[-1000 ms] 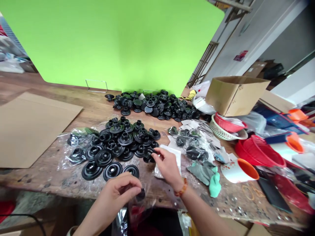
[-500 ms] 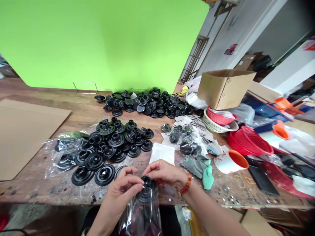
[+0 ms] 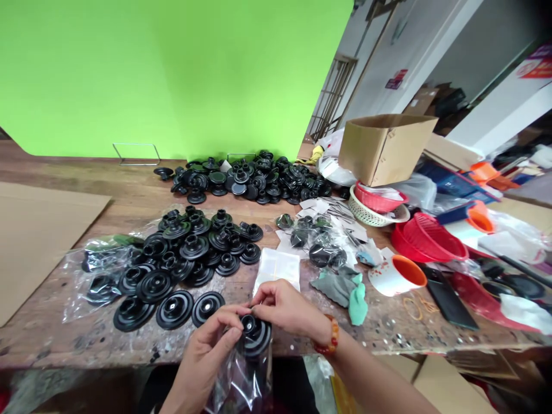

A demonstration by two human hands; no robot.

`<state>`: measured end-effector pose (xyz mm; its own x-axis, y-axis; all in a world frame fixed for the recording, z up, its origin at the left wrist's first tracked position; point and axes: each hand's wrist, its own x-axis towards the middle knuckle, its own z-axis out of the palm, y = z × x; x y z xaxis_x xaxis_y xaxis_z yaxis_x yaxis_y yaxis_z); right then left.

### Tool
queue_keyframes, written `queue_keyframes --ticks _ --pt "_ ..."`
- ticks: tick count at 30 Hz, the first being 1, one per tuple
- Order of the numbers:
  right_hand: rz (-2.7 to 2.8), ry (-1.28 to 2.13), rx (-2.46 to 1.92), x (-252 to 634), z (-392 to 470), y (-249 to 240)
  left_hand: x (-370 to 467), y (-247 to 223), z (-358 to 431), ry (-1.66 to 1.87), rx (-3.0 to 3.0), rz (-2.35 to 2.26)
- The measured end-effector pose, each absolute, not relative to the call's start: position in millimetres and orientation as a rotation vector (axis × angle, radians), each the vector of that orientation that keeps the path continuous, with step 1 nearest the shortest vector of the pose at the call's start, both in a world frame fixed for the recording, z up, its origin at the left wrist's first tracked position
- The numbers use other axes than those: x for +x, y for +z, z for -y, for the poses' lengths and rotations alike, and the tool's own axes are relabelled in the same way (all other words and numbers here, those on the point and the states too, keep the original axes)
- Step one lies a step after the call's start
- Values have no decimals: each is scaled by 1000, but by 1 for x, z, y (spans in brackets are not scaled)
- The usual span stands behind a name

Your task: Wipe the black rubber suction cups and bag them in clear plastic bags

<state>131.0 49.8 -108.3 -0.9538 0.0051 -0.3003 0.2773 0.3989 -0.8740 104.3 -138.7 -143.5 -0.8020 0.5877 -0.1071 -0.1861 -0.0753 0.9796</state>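
Low at the table's front edge, a clear plastic bag hangs with a round black stepped disc in its upper part, hub facing me. My left hand pinches the bag's opening on the left, thumb and fingertips beside the hub. On the other side, my right hand, with an orange bead bracelet at the wrist, grips the top edge between thumb and fingers. A stack of flat clear bags lies just beyond the right hand. Left of my hands several black discs rest on the table.
A heap of black parts lies along the green board. Bagged parts, a grey-green cloth, an orange-lined white cup, red baskets and a cardboard box crowd the right. Flat cardboard lies left.
The disc in the bag has tilted so its face shows more towards me. Both hands stay at the bag's opening, and the whole view has shifted slightly.
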Motion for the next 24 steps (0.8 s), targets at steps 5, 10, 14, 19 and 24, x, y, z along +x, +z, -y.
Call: queue_keyframes --ticks 5,10,14,19,24 --pt "-2659 -1522 226 139 -45 -106 114 -149 140 1917 651 -1863" --pt "-2451 -1723 352 138 -41 -117 117 -151 140 1857 822 -1963" --pt "-2839 -1578 305 149 -25 -106 119 -146 132 2006 343 -1807" --pt "-2765 -1666 132 155 -18 -94 117 -138 128 2077 93 -1606" --pt "-2199 -2104 94 153 -34 -106 105 -128 133 2066 -120 -1483"
